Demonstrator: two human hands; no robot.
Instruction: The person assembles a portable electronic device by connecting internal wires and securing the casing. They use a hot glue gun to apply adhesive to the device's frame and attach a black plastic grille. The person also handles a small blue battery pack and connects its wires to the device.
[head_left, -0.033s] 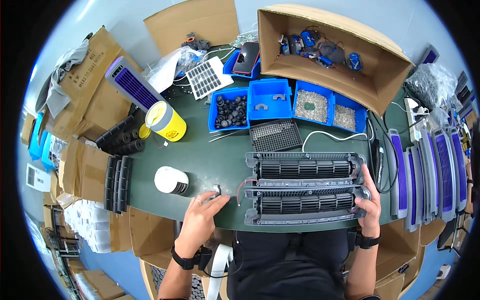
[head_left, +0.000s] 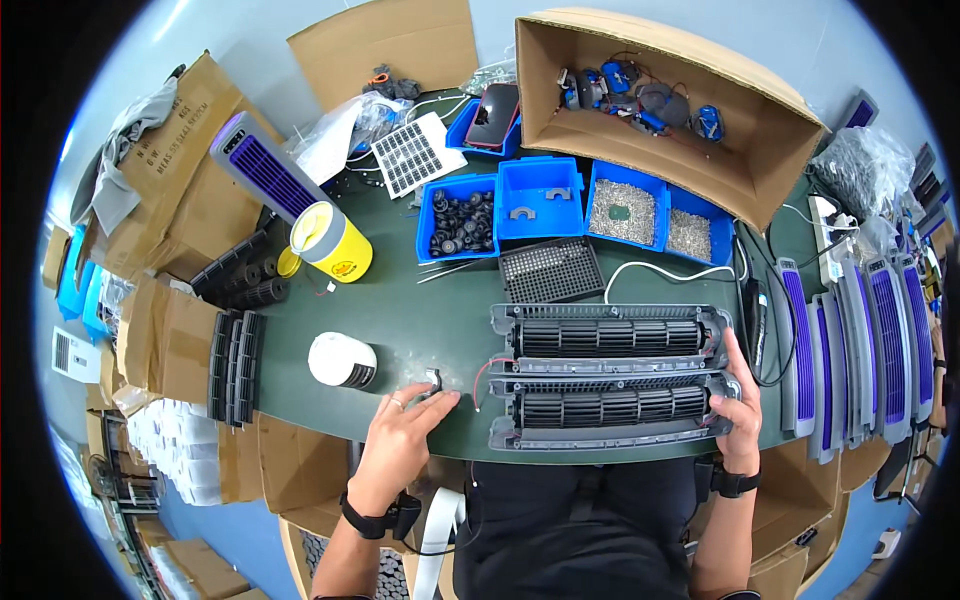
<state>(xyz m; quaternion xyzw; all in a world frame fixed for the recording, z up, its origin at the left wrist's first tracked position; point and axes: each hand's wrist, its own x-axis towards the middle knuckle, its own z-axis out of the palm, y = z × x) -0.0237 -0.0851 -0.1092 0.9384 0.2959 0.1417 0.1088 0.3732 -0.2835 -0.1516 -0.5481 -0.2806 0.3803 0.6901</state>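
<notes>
Two long grey fan housings (head_left: 615, 440), each with a black cylindrical blower wheel (head_left: 610, 406) in it, lie side by side at the table's near edge. My right hand (head_left: 740, 405) grips their right ends, its thumb on the nearer one and a finger reaching up along the farther one. Left of the housings, my left hand (head_left: 408, 425) rests palm down with its fingertips at both sides of a small grey arched bracket (head_left: 434, 378). A thin red wire (head_left: 483, 378) comes from the housings' left end. Beyond my left hand lies a white tub (head_left: 342, 360).
Blue bins (head_left: 540, 200) hold black round parts, grey brackets and small metal pieces. A black perforated tray (head_left: 552, 270) is before them. A yellow cup (head_left: 335, 245) stands left, black blower wheels (head_left: 235, 367) farther left. Purple-grilled fan covers (head_left: 850, 350) stand right; a cardboard box (head_left: 665, 90) is behind.
</notes>
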